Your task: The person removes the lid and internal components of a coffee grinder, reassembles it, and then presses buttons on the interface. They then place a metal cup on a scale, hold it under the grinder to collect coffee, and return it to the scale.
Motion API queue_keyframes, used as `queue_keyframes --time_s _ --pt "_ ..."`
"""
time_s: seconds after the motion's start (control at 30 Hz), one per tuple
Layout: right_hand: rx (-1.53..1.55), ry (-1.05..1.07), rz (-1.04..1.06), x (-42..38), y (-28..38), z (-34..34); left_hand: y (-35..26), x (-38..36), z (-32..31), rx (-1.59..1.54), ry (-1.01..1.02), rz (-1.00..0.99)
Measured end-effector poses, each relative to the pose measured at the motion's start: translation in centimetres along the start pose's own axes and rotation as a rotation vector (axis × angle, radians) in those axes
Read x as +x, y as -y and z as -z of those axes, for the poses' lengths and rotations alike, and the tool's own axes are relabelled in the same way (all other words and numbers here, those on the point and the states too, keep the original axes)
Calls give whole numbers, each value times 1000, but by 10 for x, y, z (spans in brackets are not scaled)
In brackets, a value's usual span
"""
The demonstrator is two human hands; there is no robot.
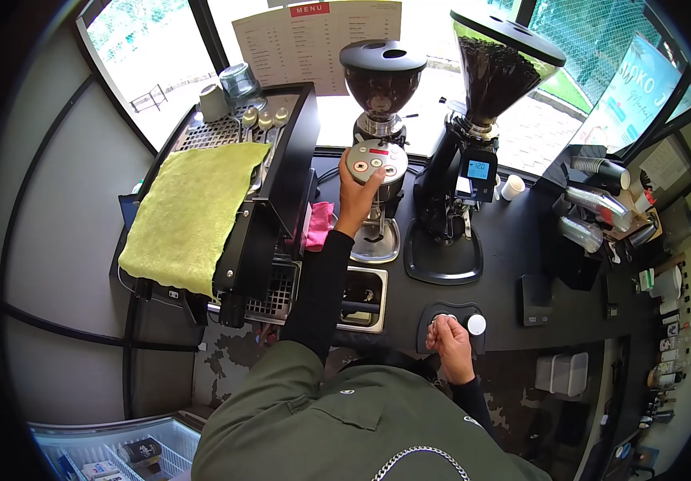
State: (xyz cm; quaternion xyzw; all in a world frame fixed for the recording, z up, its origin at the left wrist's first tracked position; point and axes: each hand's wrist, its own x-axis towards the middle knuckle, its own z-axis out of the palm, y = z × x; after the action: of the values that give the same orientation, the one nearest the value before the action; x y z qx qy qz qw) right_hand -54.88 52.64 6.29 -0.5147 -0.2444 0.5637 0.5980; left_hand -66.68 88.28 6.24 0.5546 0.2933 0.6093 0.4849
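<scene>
My left hand [355, 196] reaches forward to the smaller coffee grinder [393, 172]. Its fingers curl round the left side of the round control head, and the thumb lies over the button panel. Below that head is a metal drip tray [375, 243]. My right hand [451, 349] is closed above a dark tamping mat [429, 311] near the counter's front edge. Something pale or metallic shows at its fingertips, too small to name. Just right of it on the mat is a round white-topped object [476, 325].
An espresso machine [281, 200] with a green cloth [193, 216] stands left. A larger grinder [474, 152] full of beans is right of centre. A knock box [373, 301] is set by the counter's edge. Stacked cups [598, 204] lie at right; a pink cloth [319, 227] is beside the machine.
</scene>
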Motion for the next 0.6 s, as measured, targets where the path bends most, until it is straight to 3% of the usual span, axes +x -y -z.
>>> queue_keyframes --time_s 0.6 --pt "47 -26 -15 -4 1 -1 -11 -2 -1 -75 21 61"
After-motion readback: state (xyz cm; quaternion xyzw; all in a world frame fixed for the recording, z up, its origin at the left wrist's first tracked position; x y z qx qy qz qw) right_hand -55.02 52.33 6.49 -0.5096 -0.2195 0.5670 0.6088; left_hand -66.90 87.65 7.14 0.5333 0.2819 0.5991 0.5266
